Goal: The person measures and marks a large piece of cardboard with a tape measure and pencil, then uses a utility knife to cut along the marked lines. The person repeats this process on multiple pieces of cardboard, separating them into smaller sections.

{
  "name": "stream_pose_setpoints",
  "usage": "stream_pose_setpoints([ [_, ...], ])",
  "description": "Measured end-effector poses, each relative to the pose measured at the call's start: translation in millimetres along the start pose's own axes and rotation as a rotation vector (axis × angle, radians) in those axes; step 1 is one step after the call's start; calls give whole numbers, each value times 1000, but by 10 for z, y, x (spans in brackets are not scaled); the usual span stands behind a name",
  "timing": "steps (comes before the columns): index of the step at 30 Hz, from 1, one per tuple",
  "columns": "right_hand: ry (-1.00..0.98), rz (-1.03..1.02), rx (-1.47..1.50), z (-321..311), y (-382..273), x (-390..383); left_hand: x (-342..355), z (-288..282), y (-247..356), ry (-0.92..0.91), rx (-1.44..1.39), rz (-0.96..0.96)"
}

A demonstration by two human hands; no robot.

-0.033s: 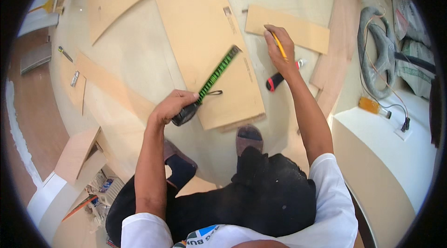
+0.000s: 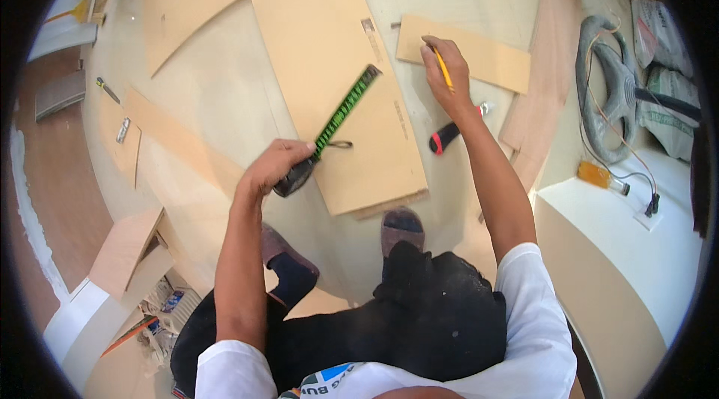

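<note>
My left hand (image 2: 275, 165) is closed around a black tape measure (image 2: 296, 177), its wrist loop hanging beside the case. A short length of green blade (image 2: 346, 108) sticks out of it, slanting up and to the right over a large tan board (image 2: 359, 163). Pinched in my right hand (image 2: 449, 73) is a yellow pencil (image 2: 443, 68), its tip pointing unclear. That hand is over the left part of a smaller tan board (image 2: 490, 58). Just below it lies a red-and-black-handled tool (image 2: 447, 137), its far end partly hidden by my wrist.
A utility knife (image 2: 107, 90) lies on the left among board offcuts (image 2: 176, 133). On the right are a pinkish plank (image 2: 541, 92), a grey coiled hose (image 2: 622, 92), grey sacks (image 2: 669, 107) and an orange-handled tool (image 2: 599, 176) with wires. My feet stand by the large board's near end.
The tape's tip has shifted slightly up and left, together with my left hand. My right hand has moved slightly leftward with the pencil. The whole view has shifted a little.
</note>
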State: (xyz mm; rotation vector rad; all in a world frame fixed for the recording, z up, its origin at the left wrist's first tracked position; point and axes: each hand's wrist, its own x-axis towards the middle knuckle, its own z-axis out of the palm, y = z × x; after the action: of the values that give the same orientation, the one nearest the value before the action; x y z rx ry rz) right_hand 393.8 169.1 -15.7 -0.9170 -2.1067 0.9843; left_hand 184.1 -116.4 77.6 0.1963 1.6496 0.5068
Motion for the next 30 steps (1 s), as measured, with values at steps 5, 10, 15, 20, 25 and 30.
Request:
stream_pose_setpoints([
  [5,163,-147,-404,511,585,781,808,-801,893,398,448,214],
  [10,146,-34,-523,731,437,764,1167,-1533,1797,618,807,294],
  [15,59,23,-552,648,451,867,1421,-1725,2224,482,897,219],
  [20,3,77,-578,622,492,878,1379,-1744,2010,352,814,113],
  [25,40,21,-583,625,465,927,1264,-1759,2033,352,699,-57],
  [30,-1,1,-597,643,445,938,1251,-1704,2050,312,769,9],
])
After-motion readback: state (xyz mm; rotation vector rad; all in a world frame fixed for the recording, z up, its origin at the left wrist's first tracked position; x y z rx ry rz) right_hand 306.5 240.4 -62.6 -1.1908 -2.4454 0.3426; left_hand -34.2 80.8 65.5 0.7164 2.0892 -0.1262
